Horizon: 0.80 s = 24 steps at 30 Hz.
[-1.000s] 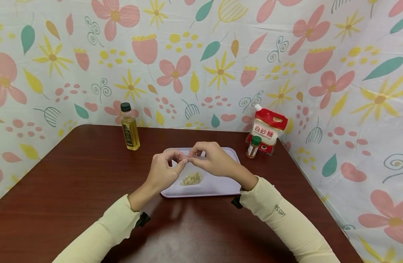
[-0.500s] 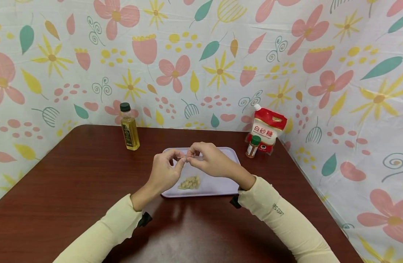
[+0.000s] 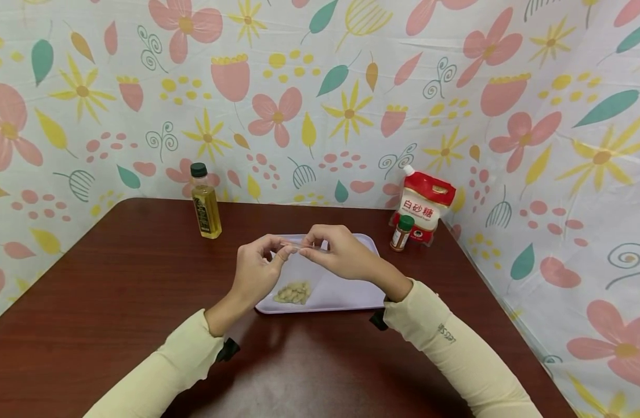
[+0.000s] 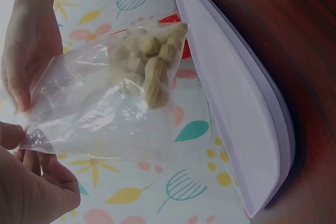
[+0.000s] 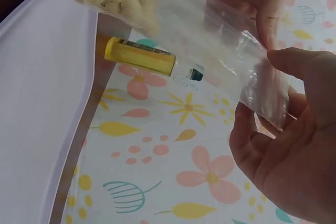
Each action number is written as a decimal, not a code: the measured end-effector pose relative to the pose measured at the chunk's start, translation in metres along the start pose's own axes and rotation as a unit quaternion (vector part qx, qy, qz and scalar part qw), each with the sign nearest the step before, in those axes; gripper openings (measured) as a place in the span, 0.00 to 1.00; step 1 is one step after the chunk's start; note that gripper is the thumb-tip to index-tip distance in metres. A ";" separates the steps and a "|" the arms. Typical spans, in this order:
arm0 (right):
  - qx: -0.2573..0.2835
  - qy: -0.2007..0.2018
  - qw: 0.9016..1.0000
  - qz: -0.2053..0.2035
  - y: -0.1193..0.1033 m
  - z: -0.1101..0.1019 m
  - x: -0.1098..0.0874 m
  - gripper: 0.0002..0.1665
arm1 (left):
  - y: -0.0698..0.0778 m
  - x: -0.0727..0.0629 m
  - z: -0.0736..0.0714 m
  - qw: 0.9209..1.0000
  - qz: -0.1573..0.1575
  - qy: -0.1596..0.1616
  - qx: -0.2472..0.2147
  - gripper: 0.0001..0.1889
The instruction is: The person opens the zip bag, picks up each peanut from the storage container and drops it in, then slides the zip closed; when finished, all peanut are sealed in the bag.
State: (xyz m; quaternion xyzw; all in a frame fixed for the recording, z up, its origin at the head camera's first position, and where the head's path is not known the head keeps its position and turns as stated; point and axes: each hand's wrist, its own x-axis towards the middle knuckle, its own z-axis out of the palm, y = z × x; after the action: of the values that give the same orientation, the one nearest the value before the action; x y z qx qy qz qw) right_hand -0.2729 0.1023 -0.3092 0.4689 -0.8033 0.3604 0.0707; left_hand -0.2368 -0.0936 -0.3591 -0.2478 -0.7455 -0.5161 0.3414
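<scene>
A clear plastic bag (image 4: 89, 108) hangs between my hands above a pale lilac tray (image 3: 346, 293). Unshelled peanuts (image 3: 295, 292) lie heaped in its lower end. My left hand (image 3: 257, 267) pinches the upper edge between thumb and fingers. Close beside it, my right hand (image 3: 343, 252) pinches the same edge, its thumb on the film in the right wrist view. The plastic between the two hands looks bunched and creased. From the head view the bag's film is barely visible, and the peanuts show below the left hand.
At the back left of the dark wooden table (image 3: 142, 278) stands an oil bottle (image 3: 207, 203) with a dark cap. A red and white sugar bag (image 3: 426, 200) is at the back right, a small green-capped spice jar (image 3: 401, 234) before it. Flowered cloth hangs behind.
The bag's peanut-filled end has swung left and slightly nearer over the tray. My left hand has shifted slightly left, and a small gap has opened between the hands. Both keep their pinch.
</scene>
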 end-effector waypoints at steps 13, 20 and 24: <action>-0.022 -0.003 1.000 -0.007 0.004 -0.002 -0.006 0.03 | -0.001 0.000 0.001 0.999 0.001 -0.040 0.020 0.04; -0.042 0.007 0.999 -0.024 0.002 -0.001 -0.006 0.04 | -0.001 -0.001 0.004 0.999 0.011 -0.048 0.011 0.03; -0.057 0.014 0.998 -0.036 0.000 -0.003 -0.007 0.04 | 0.000 0.000 0.004 0.999 0.026 -0.038 -0.008 0.03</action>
State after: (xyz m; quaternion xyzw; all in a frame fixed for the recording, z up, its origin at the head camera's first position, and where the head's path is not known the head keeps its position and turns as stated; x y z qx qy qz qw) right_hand -0.2695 0.1093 -0.3107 0.4874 -0.8041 0.3177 0.1220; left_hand -0.2379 -0.0901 -0.3601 -0.2897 -0.7469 -0.5032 0.3241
